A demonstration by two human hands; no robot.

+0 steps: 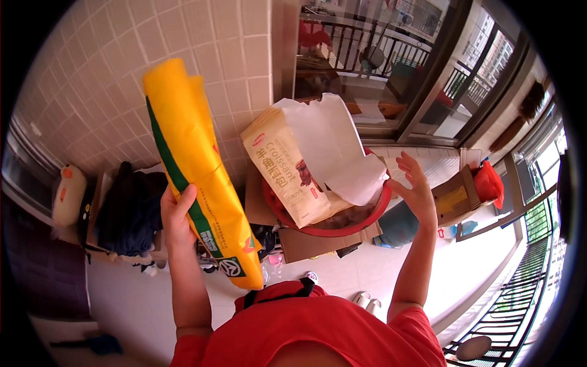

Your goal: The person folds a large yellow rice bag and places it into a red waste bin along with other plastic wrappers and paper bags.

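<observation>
My left hand (178,215) is closed round a folded yellow plastic bag (199,165) with a green stripe, held up on a slant to the left of the middle. My right hand (416,189) is raised with its fingers apart and holds nothing. It is nearest the right rim of a red basin (342,230). Resting in and over that basin is a torn, opened beige printed cardboard box (282,168), its pale inner flap (333,147) standing up at the back. The basin's contents are mostly hidden by the cardboard.
Beneath the basin stand cardboard boxes (306,244). Dark clothes (131,208) fill a box at left, beside a white plush toy (68,194). To the right are a carton (455,205) with a red bag (489,185), and a railing (520,306). Slippers (367,301) lie on the floor.
</observation>
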